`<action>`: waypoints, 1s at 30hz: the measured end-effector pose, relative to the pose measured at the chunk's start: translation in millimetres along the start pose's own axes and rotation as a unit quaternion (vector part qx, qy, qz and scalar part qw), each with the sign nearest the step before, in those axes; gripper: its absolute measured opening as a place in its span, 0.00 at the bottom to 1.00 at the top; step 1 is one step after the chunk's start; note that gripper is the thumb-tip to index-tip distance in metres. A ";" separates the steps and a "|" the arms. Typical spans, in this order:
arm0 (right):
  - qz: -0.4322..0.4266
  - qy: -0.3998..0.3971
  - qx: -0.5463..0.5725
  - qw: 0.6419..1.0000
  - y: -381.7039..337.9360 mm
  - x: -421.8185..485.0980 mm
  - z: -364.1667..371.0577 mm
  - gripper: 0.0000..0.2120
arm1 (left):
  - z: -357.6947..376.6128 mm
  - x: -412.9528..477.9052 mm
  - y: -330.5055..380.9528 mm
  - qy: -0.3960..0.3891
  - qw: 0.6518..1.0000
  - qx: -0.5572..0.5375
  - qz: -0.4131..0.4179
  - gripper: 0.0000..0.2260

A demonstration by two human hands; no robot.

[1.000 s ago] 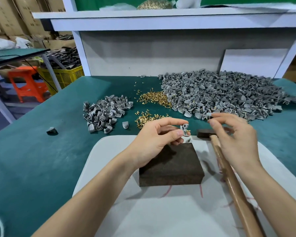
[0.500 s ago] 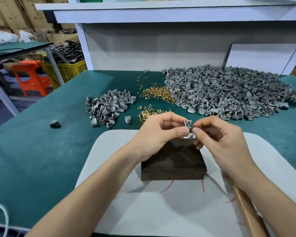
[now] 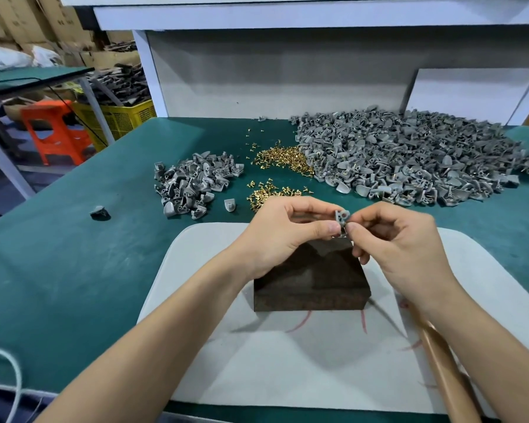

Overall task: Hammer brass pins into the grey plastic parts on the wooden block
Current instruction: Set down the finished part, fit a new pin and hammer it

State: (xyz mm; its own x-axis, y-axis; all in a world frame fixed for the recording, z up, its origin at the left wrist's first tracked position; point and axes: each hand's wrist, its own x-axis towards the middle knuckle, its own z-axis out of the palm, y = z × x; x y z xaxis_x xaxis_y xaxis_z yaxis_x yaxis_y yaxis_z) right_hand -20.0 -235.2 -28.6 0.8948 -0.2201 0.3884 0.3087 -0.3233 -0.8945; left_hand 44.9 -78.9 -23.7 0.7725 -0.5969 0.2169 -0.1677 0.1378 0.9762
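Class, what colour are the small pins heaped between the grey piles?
Shiny gold; the pins show best in the head view.

light: bright, even, overhead | shadows: soft, short | focus: sharp centre | edges: wide-angle bowing, slight blur

Place: you're in a small assembly workshop.
Centre: your green mat [image 3: 58, 270] carries heaped grey plastic parts [image 3: 409, 160] and loose brass pins [image 3: 283, 158].
Upper left: you have cardboard boxes [image 3: 13, 19], a yellow crate [image 3: 126, 117] and an orange stool [image 3: 55, 129].
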 end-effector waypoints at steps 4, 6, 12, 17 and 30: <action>0.019 0.010 0.013 1.000 1.3 -0.8 2.2 0.11 | 0.6 0.2 -0.7 -0.001 1.000 0.007 -0.002 0.11; 0.026 0.015 0.013 0.999 1.0 -1.2 2.6 0.11 | 0.7 0.1 -0.6 -0.002 1.000 0.009 -0.004 0.11; 0.044 0.019 0.022 0.999 -2.7 -1.2 3.6 0.11 | 0.6 0.2 0.6 -0.008 1.000 -0.003 -0.010 0.12; 0.054 0.017 0.033 0.998 -2.5 -0.5 3.8 0.12 | 0.4 0.3 0.5 -0.007 1.000 -0.007 -0.015 0.13; 0.072 0.002 0.061 0.996 -1.1 0.6 2.8 0.11 | -0.7 -0.1 0.3 -0.024 0.999 -0.015 -0.018 0.12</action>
State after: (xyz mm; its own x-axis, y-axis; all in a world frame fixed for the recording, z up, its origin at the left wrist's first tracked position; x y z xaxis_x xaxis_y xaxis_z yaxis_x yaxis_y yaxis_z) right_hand -18.9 -232.4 -27.9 0.9316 -0.2591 0.2549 0.2146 -0.1741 -0.9611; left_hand 45.1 -78.3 -23.4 0.7472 -0.6390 0.1828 -0.1221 0.1384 0.9828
